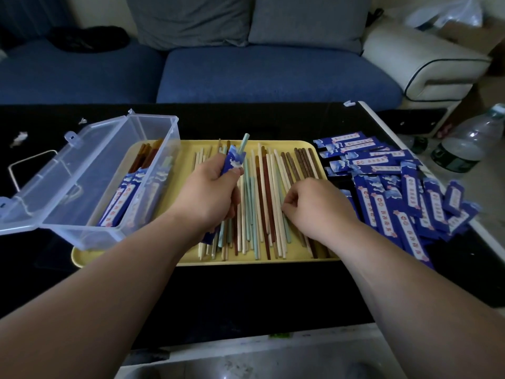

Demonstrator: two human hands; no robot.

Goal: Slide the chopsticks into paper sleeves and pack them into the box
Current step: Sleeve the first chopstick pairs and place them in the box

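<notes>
Firmly, left hand clamped on sleeved chopstick, right hand pinching loose chopsticks.

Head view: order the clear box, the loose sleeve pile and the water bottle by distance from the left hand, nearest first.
1. Clear box, just left of the left hand, on the tray's left end.
2. Loose sleeve pile, right of the tray, on the far side of it.
3. Water bottle, far right, past the table's right edge.
</notes>
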